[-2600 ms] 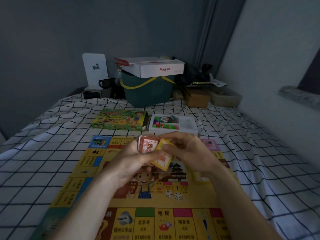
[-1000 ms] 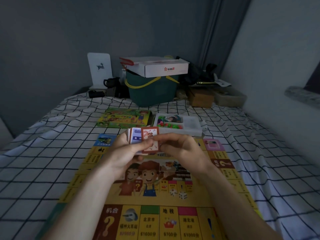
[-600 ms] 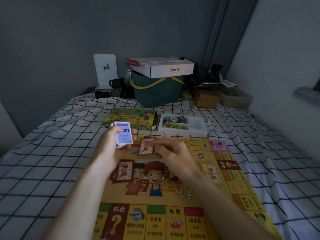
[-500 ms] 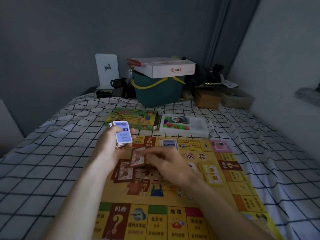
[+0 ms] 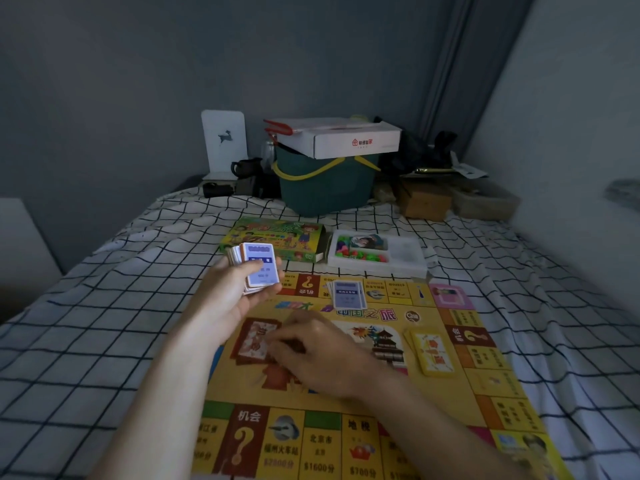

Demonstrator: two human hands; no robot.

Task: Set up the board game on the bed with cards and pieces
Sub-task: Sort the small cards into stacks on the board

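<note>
The left hand (image 5: 228,299) grips a deck of cards (image 5: 258,270) above the game board (image 5: 346,407). The right hand (image 5: 311,351), fingers curled, pinches a red card (image 5: 252,341) lying on the board.

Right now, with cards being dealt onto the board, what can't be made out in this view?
- Head view: the red card pile is partly covered by the right hand, so its grip on a card cannot be confirmed.
- The stack in the left hand: print blurred, count unreadable.
- The board is cut off by the bottom edge.
- Pieces in the tray: too small.
</note>
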